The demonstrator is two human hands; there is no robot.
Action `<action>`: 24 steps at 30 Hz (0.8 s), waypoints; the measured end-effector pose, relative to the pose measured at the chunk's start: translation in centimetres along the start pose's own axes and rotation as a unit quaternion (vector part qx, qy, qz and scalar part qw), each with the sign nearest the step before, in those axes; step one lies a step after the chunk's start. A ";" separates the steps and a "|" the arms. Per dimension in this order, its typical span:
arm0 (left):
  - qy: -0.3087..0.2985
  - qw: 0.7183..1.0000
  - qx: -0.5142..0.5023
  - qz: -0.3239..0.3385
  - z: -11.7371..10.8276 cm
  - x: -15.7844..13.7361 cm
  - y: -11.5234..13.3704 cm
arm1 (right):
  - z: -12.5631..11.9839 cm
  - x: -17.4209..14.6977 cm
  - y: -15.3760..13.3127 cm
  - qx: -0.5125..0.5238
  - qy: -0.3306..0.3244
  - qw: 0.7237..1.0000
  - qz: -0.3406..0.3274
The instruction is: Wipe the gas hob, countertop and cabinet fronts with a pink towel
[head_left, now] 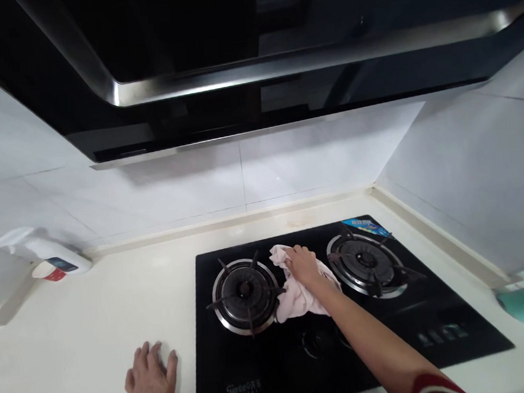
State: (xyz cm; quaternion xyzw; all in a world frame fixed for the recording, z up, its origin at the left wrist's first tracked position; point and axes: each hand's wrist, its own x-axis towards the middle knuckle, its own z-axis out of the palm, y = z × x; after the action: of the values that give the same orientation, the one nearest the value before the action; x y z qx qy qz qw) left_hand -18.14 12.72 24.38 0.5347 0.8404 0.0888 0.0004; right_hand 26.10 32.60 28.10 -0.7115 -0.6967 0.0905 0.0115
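As we look down from the head view, the right hand point(303, 266) lies over a pale pink cloth point(300, 299) on the black glass hob point(279, 374); its fingers are bent and grasp a bunch of the fabric, and we judge that this grip from above keeps the cloth gathered under the palm and against the glass; the arm comes in from the lower right, a dark red sleeve point(433, 389) at its end, which fits a reach across the front of the hob.

The cloth lies directly beneath the right hand, with one crumpled end poking out beyond the fingertips and a wider fold spreading back towards the hob's front; it sits between the left burner point(244, 289) and the right burner point(365, 260), its left edge meeting the left burner's rim; we cannot tell how much is bunched inside the grip.

The left hand point(150, 380) is released, holding nothing, its fingers loosely spread on the cream counter point(114, 297) beside the hob, perhaps for support; it is well apart from the cloth; a white spray bottle point(52, 252) and a red-and-white container point(47, 271) sit together near the back wall, probably there to leave the counter's front free.
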 end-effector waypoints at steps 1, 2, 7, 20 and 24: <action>-0.004 1.000 -0.001 -0.001 0.1 0.0 -0.1 | -0.1 1.2 -0.8 0.001 0.000 1.000 -0.016; -0.007 1.000 -0.002 -0.001 0.2 0.0 -0.2 | -0.2 2.3 -1.7 0.003 -0.002 0.999 -0.033; -0.004 1.000 -0.010 0.001 0.9 0.0 -0.9 | -0.4 5.5 -5.5 0.003 -0.015 0.993 -0.117; -0.003 1.000 0.000 -0.004 0.7 0.2 -1.1 | -0.9 6.6 4.9 0.015 0.070 0.980 0.186; 0.001 1.000 0.002 0.005 0.6 0.2 -0.8 | -0.7 6.2 4.3 0.013 0.077 0.977 0.199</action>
State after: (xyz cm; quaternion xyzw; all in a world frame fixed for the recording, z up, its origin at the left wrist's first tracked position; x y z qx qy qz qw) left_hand -18.93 12.68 23.70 0.5388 0.8378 0.0881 -0.0018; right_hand 30.57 38.73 27.44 -0.8404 -0.5371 0.0456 0.0562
